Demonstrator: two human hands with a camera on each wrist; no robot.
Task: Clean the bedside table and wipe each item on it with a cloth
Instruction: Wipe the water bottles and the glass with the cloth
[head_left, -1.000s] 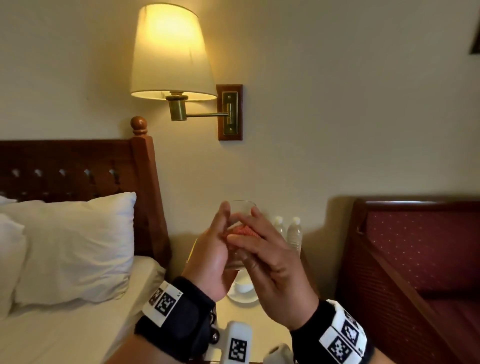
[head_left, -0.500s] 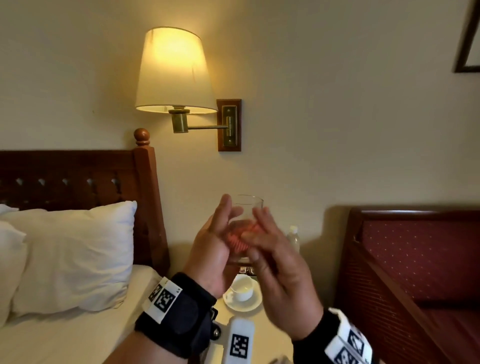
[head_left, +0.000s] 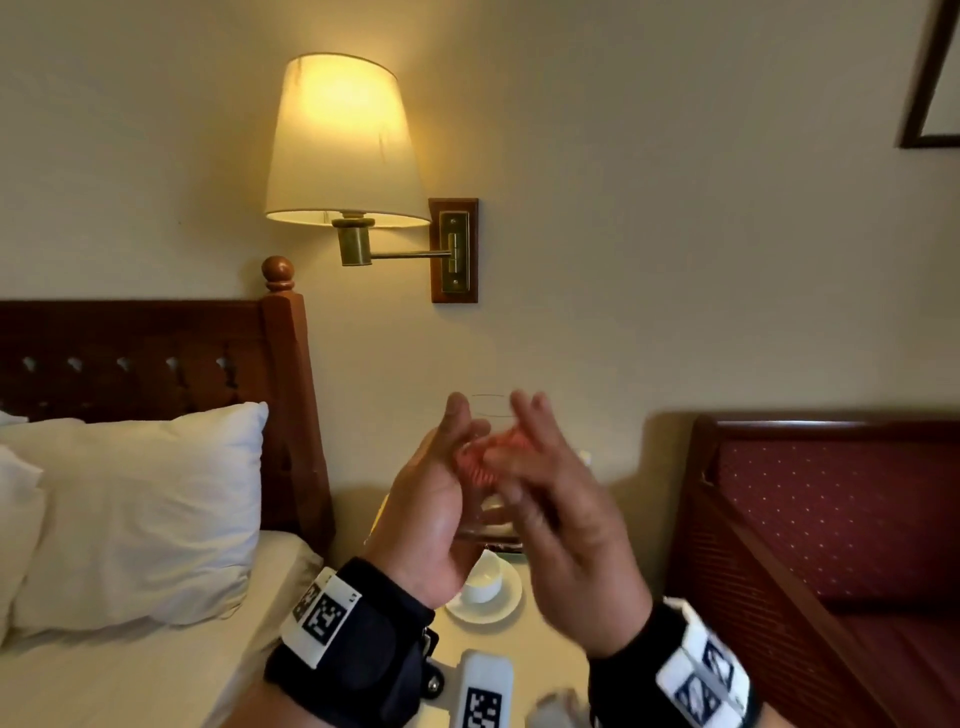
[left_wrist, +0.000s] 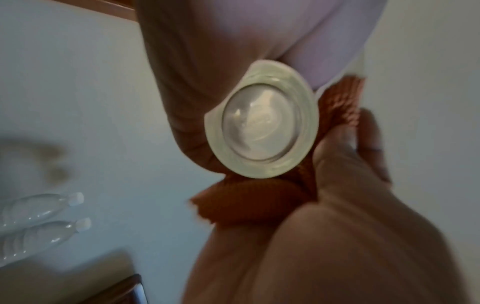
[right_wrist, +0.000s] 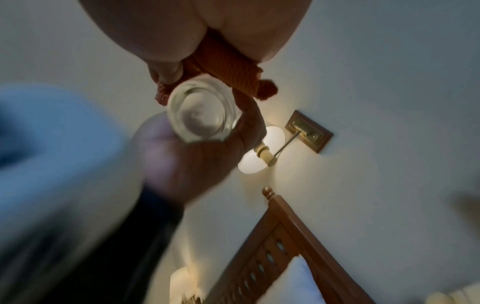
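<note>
Black wrist bands (head_left: 358, 644) carry white blocks with black square-pattern markers (head_left: 698, 675).

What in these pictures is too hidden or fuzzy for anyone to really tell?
- Head view: the glass sides are mostly covered by the left hand and the blurred right hand.
- Head view: the cloth shows only a sliver between the fingers.
- Left wrist view: the bottles are blurred and cut by the edge.
- Head view: the table is mostly behind the arms.

glass (head_left: 488, 467) between left hand (head_left: 431, 514) and right hand (head_left: 566, 530) | cup (head_left: 483, 579) on saucer (head_left: 506, 605) below
</note>
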